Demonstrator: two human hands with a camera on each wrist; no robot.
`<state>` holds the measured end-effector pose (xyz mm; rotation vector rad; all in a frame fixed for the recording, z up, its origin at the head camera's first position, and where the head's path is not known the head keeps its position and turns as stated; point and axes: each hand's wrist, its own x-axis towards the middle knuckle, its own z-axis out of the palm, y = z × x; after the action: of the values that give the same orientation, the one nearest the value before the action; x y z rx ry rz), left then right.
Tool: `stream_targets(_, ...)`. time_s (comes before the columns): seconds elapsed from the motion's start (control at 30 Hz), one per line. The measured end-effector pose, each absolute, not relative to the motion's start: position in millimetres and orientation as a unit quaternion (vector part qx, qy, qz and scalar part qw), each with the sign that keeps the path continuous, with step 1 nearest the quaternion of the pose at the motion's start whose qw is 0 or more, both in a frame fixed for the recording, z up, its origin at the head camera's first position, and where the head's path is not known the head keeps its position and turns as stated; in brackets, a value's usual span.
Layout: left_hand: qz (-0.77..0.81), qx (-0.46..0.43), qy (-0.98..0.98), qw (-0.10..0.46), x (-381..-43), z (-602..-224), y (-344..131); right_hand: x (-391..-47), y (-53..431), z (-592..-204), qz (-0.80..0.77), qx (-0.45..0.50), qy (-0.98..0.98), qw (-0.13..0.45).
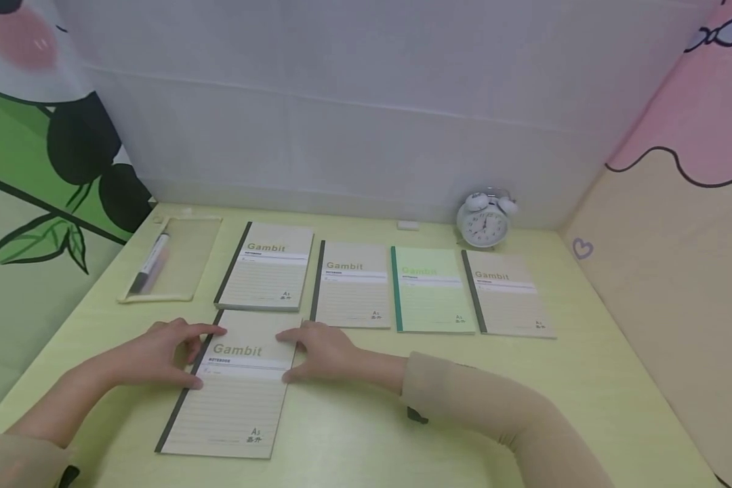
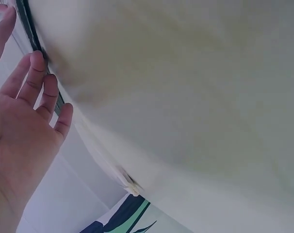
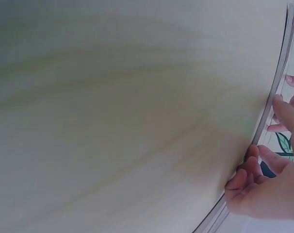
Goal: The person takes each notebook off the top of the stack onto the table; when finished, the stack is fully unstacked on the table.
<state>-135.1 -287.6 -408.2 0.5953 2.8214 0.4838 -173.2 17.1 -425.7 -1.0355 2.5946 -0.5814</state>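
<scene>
A cream Gambit notebook (image 1: 232, 407) with a dark spine lies on the table's near left part, its top edge close to a thicker-looking Gambit notebook (image 1: 268, 278) behind it. My left hand (image 1: 152, 352) holds it at the spine, thumb and index fingertips spread along that edge. On the opposite side my right hand (image 1: 326, 351) grips the right edge, thumb and index tips over the cover's rim. In the left wrist view the left hand (image 2: 28, 116) has its fingertips at the dark spine. The right hand's fingers (image 3: 244, 179) look bent against the edge in the right wrist view.
To the right, a row has a cream notebook (image 1: 350, 298), a green notebook (image 1: 433, 301) and another cream notebook (image 1: 512, 308). A white alarm clock (image 1: 483, 220) and a small white block (image 1: 408, 225) stand behind. A pouch (image 1: 192, 264) with a marker (image 1: 152, 261) lies at the left.
</scene>
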Motion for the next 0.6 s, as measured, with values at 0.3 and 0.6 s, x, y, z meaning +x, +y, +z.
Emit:
stream_targets(0.3, 0.174, 0.209, 0.961, 0.060, -148.1, -386.0, -285.5, -183.7, 21.5, -406.6, -0.226, -0.351, 0.899, 0.129)
stream_targets(0.6, 0.209, 0.202, 0.957, 0.012, -181.6, -375.5, -284.9, -212.3, 27.8, -383.3, -0.257, -0.352, 0.893, 0.115)
